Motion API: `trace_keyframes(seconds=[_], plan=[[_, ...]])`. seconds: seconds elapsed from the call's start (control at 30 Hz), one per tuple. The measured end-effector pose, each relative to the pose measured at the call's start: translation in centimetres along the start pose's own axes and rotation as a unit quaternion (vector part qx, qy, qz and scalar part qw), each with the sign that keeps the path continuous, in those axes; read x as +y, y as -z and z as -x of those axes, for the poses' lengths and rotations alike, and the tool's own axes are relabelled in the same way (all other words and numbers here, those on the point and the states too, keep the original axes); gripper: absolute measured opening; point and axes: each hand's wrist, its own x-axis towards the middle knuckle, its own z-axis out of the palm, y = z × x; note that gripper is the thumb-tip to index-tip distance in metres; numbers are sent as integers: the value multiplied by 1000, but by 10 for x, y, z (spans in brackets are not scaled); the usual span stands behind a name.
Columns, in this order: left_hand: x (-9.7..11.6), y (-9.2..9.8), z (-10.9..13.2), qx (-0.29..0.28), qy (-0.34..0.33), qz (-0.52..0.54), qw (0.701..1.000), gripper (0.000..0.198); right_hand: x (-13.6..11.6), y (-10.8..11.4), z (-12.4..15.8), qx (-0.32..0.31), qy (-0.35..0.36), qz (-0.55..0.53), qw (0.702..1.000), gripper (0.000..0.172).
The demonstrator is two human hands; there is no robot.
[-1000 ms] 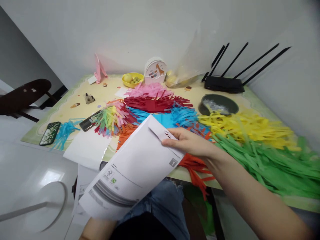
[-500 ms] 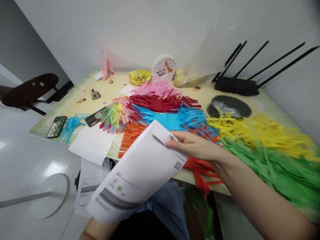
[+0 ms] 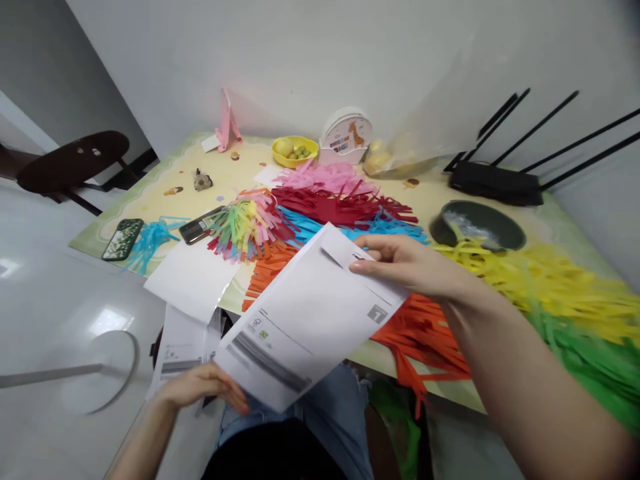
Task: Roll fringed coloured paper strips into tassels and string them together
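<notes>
My right hand [image 3: 400, 263] pinches the upper right edge of a white printed paper [image 3: 320, 307], thumb on top. The paper is tilted above my lap, with a folded flap at its top, grey stripes and small logos. My left hand [image 3: 210, 387] is at its lower left edge, fingers stretched out; whether the fingertips touch it is hard to tell. Under and behind the paper lie fringed strips in orange [image 3: 270, 273], blue [image 3: 310, 227] and dark red [image 3: 340, 207]. A multicoloured tassel bundle [image 3: 250, 227] lies left of them.
White sheets [image 3: 193, 283] overhang the table's front left edge, near a phone [image 3: 123, 240] and a blue tassel [image 3: 150, 243]. Yellow [image 3: 560, 280] and green [image 3: 585, 360] fringes lie at right, by a dark bowl [image 3: 477, 227] and a router [image 3: 495, 182]. A yellow fruit bowl [image 3: 295, 160] stands behind.
My left hand has come out from beneath the paper to its lower left edge, fingers extended. The paper's lower end has swung right and lies flatter. The view has shifted slightly.
</notes>
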Motion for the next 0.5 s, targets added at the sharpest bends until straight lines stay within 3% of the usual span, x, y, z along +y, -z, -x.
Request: trace_keyframes(seconds=[0.07, 0.1, 0.17, 0.2, 0.23, 0.33, 0.43, 0.5], plan=[[2, 18, 5, 53, 57, -17, 997, 46, -9, -13, -9, -4, 52, 116, 992, 33], [10, 23, 3, 132, 75, -34, 988, 41, -14, -22, -14, -15, 80, 173, 981, 27], [36, 26, -10, 266, 33, -22, 963, 47, -26, -45, -24, -52, 119, 247, 960, 21], [51, 23, -20, 294, -7, 1, 956, 56, -31, -55, -28, -75, 128, 261, 954, 20], [65, 18, -32, 285, -35, 24, 958, 64, -35, -64, -31, -96, 132, 265, 950, 21], [90, 6, -65, 231, -31, 106, 967, 55, -38, -75, -34, -140, 125, 250, 950, 30], [87, 6, -78, 199, -11, 190, 961, 56, -31, -69, -34, -161, 118, 244, 949, 39], [79, 11, -79, 201, -4, 211, 957, 58, -23, -65, -33, -135, 125, 254, 949, 42]])
